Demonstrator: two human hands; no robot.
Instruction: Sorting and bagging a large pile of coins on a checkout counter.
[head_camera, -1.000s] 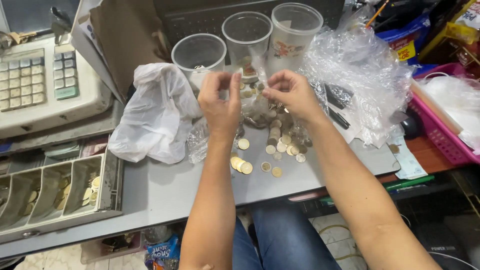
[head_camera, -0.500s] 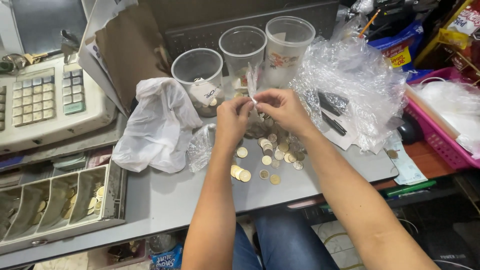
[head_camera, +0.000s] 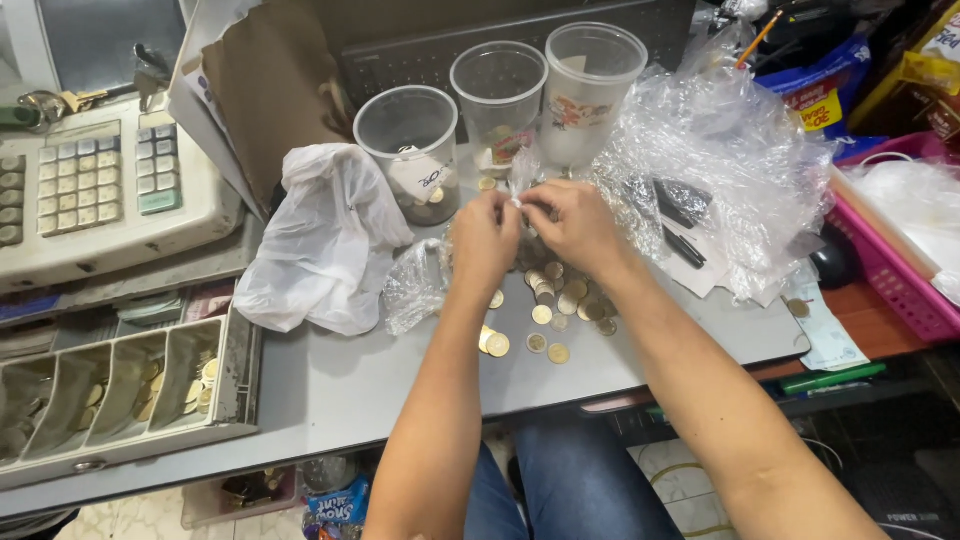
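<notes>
Left hand (head_camera: 487, 235): grip pinched on a small clear bag (head_camera: 522, 178); right hand (head_camera: 575, 225): pinches the same bag
Coins (head_camera: 560, 300): loose on counter (head_camera: 330, 385) just below both grips; likely to roll off if nudged
Tubs (head_camera: 410, 135): just beyond grips; could tip

I see the desk evenly and brightly lit from above, with soft shadows under the hands. Glare glints off the crinkled plastic wrap (head_camera: 720, 160) and the clear cups (head_camera: 497, 90). The middle is sharp; the corners bend slightly and the floor below sits dim.
</notes>
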